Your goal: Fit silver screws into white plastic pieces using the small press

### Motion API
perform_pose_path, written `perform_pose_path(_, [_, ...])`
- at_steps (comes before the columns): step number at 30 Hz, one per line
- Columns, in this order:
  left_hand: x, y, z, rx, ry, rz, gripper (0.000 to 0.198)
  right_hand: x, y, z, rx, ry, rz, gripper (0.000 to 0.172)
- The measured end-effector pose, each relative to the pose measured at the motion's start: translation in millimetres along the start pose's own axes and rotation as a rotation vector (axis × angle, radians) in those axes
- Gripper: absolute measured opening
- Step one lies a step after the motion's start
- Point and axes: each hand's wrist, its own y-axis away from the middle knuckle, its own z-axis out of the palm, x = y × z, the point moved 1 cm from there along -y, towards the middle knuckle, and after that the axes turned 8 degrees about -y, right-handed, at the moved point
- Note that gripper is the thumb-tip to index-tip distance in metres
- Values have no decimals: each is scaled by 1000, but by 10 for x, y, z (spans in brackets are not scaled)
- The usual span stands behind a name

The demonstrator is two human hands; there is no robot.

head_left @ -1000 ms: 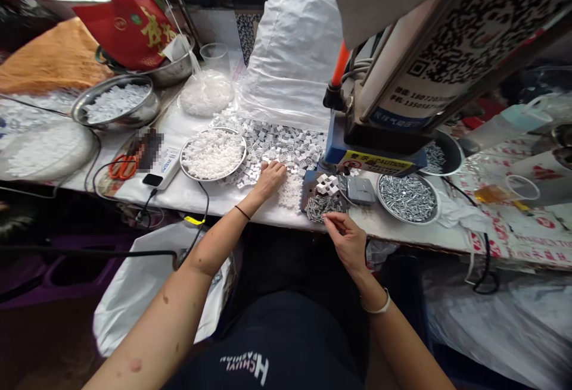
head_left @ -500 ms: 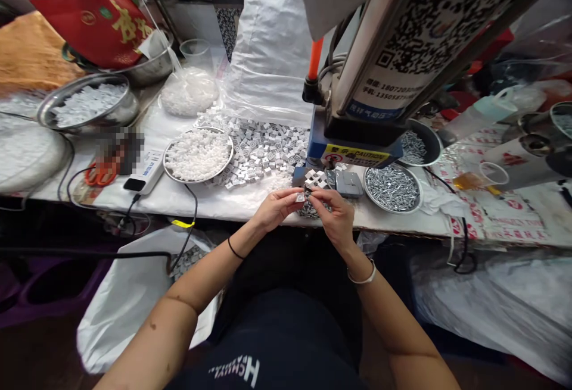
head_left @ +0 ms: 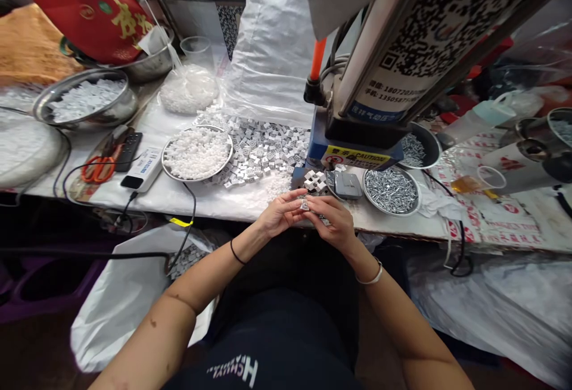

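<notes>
My left hand (head_left: 280, 214) and my right hand (head_left: 331, 220) meet at the table's front edge, fingertips pinched together on one small white square part (head_left: 304, 204). Just beyond them lies a little cluster of white parts (head_left: 315, 181) on a dark plate under the press machine (head_left: 357, 134). A heap of grey-white square parts (head_left: 263, 146) spreads over the table behind my left hand. A round metal dish of small white pieces (head_left: 196, 153) stands to its left, and a dish of metal pins (head_left: 392, 190) to the right of my right hand.
At the left lie a white power bank (head_left: 143, 169), orange scissors (head_left: 99, 168), a black remote (head_left: 128, 150) and cables. Steel bowls of white parts (head_left: 84, 101) and a red bag (head_left: 96, 15) stand at the back left. A white sack (head_left: 129, 295) hangs below the table.
My left hand came off the heap of square parts and my right hand rose from the pins; both met at the table's edge, pinching a small white part, then drew slightly nearer to me.
</notes>
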Motion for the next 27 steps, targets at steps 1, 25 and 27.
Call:
perform_pose_path(1, [0,2,7,-3,1,-3,37,21,13,-7,-8,3,-22,24])
perform_pose_path(25, [-130,-22,84,-56,82,-73,37,-5,35,-32,141,198,-47,13])
perform_pose_path(27, [-134,-30,82,-64,83,-75,37,-14,25,-35,113,204,-35,11])
